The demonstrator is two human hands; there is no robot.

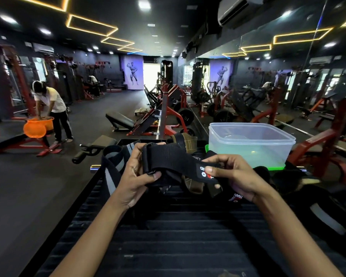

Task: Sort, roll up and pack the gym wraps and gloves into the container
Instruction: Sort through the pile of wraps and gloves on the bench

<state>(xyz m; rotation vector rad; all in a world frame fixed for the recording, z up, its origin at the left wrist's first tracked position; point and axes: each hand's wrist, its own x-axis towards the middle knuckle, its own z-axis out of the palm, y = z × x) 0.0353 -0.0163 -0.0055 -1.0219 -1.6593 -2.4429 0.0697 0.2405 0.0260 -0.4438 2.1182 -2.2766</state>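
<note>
A black wrist strap point(174, 162) with a metal ring and a red-and-white logo patch is stretched between my hands above a black ribbed bench pad point(168, 226). My left hand point(134, 174) grips its ring end. My right hand point(234, 176) pinches the logo end with thumb on top. A brown leather pad point(194, 185) hangs under the strap. The clear plastic container point(252, 142) stands behind my right hand on a green lid point(268, 168). A black-and-grey wrap point(112, 168) lies to the left, another point(326, 218) at the right. A brown glove point(186, 141) lies behind the strap.
The bench pad's left edge drops to the dark gym floor point(38, 186). Red weight machines point(168, 116) and a mirror wall point(288, 76) stand beyond. A person in a white shirt point(52, 108) bends over an orange basket point(38, 125) at far left.
</note>
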